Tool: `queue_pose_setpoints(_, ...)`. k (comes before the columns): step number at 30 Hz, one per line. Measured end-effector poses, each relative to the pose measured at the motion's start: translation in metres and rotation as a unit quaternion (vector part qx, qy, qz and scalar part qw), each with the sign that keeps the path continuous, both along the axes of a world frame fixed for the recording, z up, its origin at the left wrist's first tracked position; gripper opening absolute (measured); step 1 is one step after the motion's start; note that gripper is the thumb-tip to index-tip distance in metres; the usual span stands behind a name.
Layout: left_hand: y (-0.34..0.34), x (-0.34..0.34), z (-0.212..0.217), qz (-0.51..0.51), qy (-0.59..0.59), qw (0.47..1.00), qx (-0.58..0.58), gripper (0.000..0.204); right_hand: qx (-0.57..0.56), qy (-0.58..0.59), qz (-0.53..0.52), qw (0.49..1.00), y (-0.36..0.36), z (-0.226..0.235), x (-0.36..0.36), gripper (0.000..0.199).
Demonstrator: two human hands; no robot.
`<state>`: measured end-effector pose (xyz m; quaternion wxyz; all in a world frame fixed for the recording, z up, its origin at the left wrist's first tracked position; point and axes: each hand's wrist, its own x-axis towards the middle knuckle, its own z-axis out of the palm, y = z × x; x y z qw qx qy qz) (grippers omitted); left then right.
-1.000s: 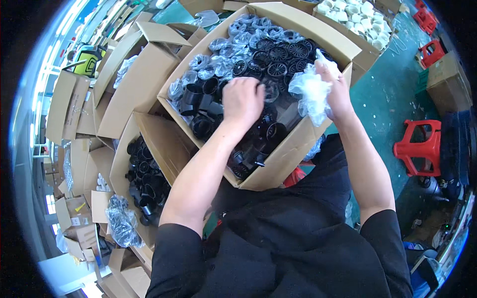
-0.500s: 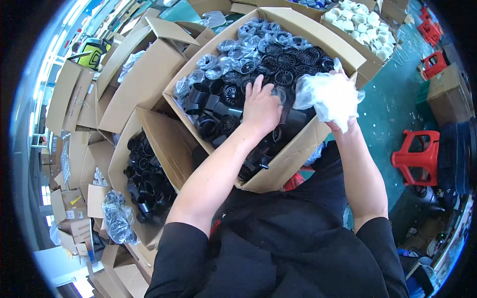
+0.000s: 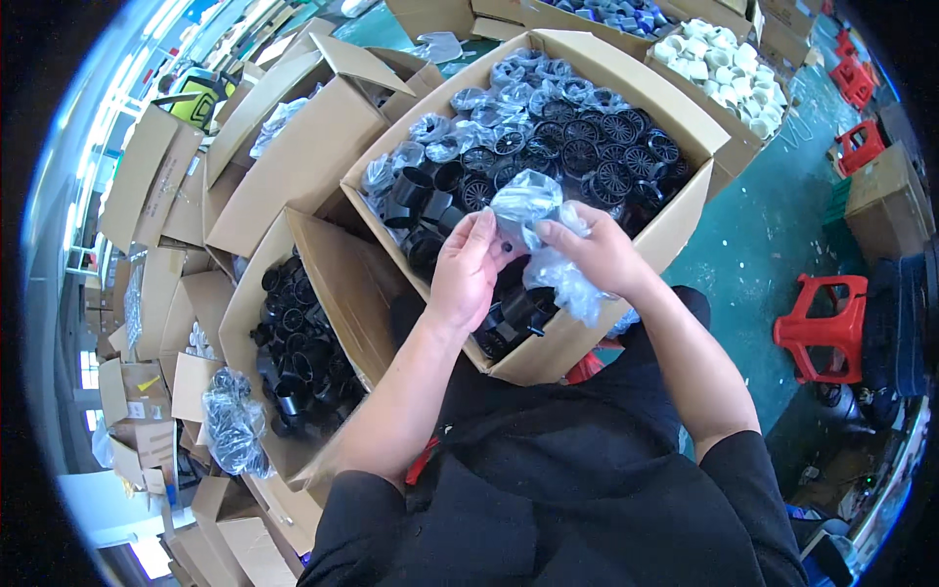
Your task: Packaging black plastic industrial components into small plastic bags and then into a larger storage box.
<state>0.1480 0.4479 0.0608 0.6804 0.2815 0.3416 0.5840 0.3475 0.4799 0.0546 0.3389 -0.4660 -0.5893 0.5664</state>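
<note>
Both hands are together over a large cardboard box (image 3: 677,223) filled with black plastic pipe fittings (image 3: 579,157). My left hand (image 3: 465,276) pinches the edge of a clear plastic bag (image 3: 528,199) between thumb and fingers. My right hand (image 3: 602,252) is closed on the same bag's other side, thumb on top, with a crumpled bunch of clear plastic bags (image 3: 567,286) hanging below its palm. Whether the pinched bag is separate from the bunch I cannot tell. Some fittings at the back of the box are wrapped in clear plastic (image 3: 494,103).
A smaller box (image 3: 337,293) at the left holds more black fittings, with a plastic-wrapped bundle (image 3: 233,421) beside it. White fittings (image 3: 724,73) fill a box at the back right. Red stools (image 3: 824,328) stand on the green floor at the right.
My left hand has lifted off the black fittings and now grips plastic. My right hand has come left with the bag bunch, so both hands meet over the box's near part.
</note>
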Motion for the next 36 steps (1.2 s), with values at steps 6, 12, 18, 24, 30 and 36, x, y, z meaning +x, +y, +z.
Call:
queue_pose_setpoints(6,-0.012,-0.007,-0.009,0.022,0.133,0.990,0.037,0.024,0.090,-0.039,0.001,0.995,-0.005,-0.002,-0.006,0.023)
queue_pose_setpoints(12,-0.011,-0.011,-0.014,0.063,0.214,0.974,0.039,0.023,0.021,0.033,0.061,0.997,-0.005,-0.006,0.008,0.025)
queue_pose_setpoints(18,-0.006,-0.010,-0.003,0.153,0.315,0.933,0.083,0.026,0.035,0.044,0.052,0.997,-0.001,-0.009,0.010,0.029)
queue_pose_setpoints(24,-0.001,-0.027,0.021,0.224,0.450,0.858,0.112,0.030,0.169,-0.338,-0.070,0.923,0.017,0.003,0.034,0.028)
queue_pose_setpoints(30,0.011,-0.034,0.011,0.250,0.590,0.747,0.178,0.034,0.281,-0.570,0.046,0.771,0.040,0.000,0.047,0.022)
queue_pose_setpoints(36,0.011,-0.039,0.012,0.206,0.570,0.778,0.163,0.038,0.305,-0.608,0.067,0.730,0.053,-0.016,0.035,0.016)
